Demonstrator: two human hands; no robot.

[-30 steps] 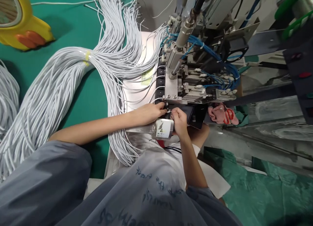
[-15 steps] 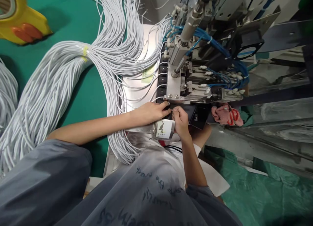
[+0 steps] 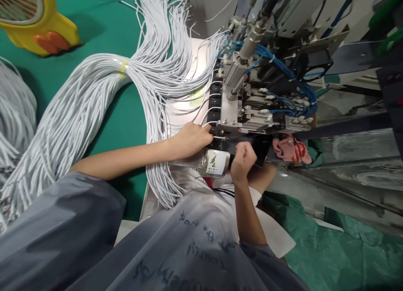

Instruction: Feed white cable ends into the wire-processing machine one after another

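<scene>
My left hand [image 3: 193,139] pinches the end of a thin white cable [image 3: 217,137] and holds it at the lower edge of the metal machine head [image 3: 234,114]. My right hand [image 3: 243,158] sits a little lower right, fingers curled into a fist just in front of the machine; whether it holds something small I cannot tell. A clear bottle with a white label [image 3: 214,163] lies between my two wrists. A large bundle of white cables [image 3: 94,98] fans across the green table [image 3: 103,26] toward the machine's black slots [image 3: 215,102].
Blue air hoses [image 3: 277,68] and a steel cylinder [image 3: 252,43] crowd the machine top. A yellow duck-shaped fan [image 3: 34,18] stands at the far left. A pink-and-red cloth [image 3: 289,150] lies under the machine at right. Green sheeting [image 3: 330,245] covers the floor.
My right hand drew back from the cable tip and closed into a fist lower down. My left hand stayed at the machine edge. The view shifted slightly right.
</scene>
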